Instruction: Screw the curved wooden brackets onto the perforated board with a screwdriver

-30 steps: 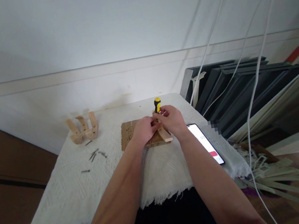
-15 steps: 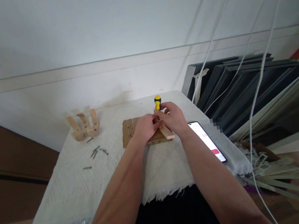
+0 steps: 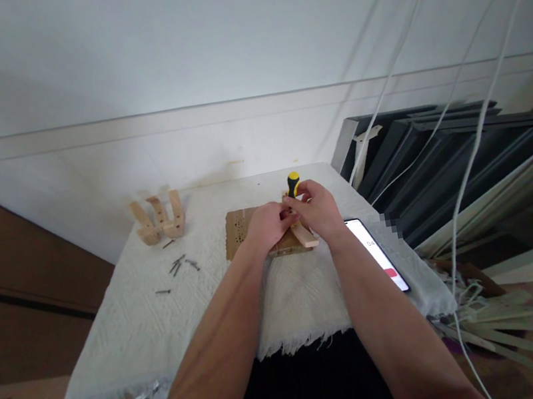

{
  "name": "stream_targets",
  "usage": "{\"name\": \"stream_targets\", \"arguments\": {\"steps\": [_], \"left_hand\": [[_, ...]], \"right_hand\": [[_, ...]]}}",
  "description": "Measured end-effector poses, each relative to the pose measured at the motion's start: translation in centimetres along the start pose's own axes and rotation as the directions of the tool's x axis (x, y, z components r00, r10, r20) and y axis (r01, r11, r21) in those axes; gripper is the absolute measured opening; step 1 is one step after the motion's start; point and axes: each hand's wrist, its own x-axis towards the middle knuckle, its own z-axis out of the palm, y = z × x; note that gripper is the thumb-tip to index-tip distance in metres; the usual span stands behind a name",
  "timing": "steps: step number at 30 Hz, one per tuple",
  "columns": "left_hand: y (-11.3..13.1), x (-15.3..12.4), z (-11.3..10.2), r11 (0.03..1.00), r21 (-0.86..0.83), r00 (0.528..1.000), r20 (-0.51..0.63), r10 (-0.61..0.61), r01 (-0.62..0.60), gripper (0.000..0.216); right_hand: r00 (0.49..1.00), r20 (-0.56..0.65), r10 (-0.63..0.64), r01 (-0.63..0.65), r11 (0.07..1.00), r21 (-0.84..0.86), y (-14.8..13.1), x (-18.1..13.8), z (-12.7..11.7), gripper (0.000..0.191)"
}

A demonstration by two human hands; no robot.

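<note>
A yellow and black screwdriver (image 3: 293, 185) stands nearly upright, its handle pointing up. The fingers of my right hand (image 3: 319, 208) are closed around its lower part; its tip is hidden. Below lies a wooden piece (image 3: 304, 235) on a sheet of brown cardboard (image 3: 235, 228) dotted with small holes. My left hand (image 3: 268, 226) is closed on the wooden piece, its fingertips close to those of the right. What lies between the fingertips cannot be made out. To the left, several wooden hooks (image 3: 176, 222) stand on the cloth, with loose screws (image 3: 176, 266) near them.
A white fringed cloth (image 3: 216, 329) covers the table. A lit phone (image 3: 376, 253) lies right of my right forearm. Dark panels (image 3: 423, 168) lean against the wall at the right, and a white cable (image 3: 465, 175) hangs in front of them.
The screwdriver handle has turned in my right fingers, its black part now facing me. The view has shifted slightly, so everything sits a little further right. Both hands stay at the wooden piece.
</note>
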Motion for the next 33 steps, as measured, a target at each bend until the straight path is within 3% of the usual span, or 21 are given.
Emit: {"name": "stream_targets", "arguments": {"steps": [4, 9, 14, 18, 23, 28, 33], "left_hand": [[0.0, 0.04, -0.09, 1.0, 0.007, 1.0, -0.009, 0.025, -0.025, 0.04], [0.01, 0.01, -0.1, 0.999, -0.007, 0.999, -0.005, 0.046, -0.046, 0.04], [-0.03, -0.04, 0.0, 1.0, 0.0, 0.999, -0.021, 0.031, -0.031, 0.04], [0.01, 0.03, -0.1, 1.0, 0.0, 1.0, -0.008, 0.028, -0.028, 0.038], [0.0, 0.2, -0.15, 0.999, 0.037, 1.0, -0.003, 0.024, -0.023, 0.037], [-0.21, 0.3, -0.06, 0.999, 0.043, 1.0, -0.008, 0.025, -0.025, 0.035], [-0.1, 0.26, -0.23, 0.999, 0.027, 0.999, 0.003, 0.04, -0.04, 0.04]], "right_hand": [[0.998, -0.063, 0.027, -0.027, 1.0, -0.005, 0.09, 0.01, 0.28, 0.029], [0.998, -0.008, -0.062, 0.062, 0.998, -0.026, 0.25, 0.1, 0.05, 0.03], [0.999, -0.049, 0.018, -0.021, 0.999, -0.049, 0.4, 0.07, 0.15, 0.029], [0.998, -0.064, -0.023, 0.021, 0.999, -0.024, 0.45, 0.01, 0.43, 0.032], [0.997, 0.008, -0.072, 0.072, 0.997, -0.021, 0.06, 0.05, 0.26, 0.031], [0.997, -0.074, 0.005, -0.011, 0.996, -0.087, -0.45, 0.04, 0.01, 0.028], [1.0, 0.02, -0.011, 0.01, 0.998, 0.057, -0.2, 0.0, -0.13, 0.028]]}}
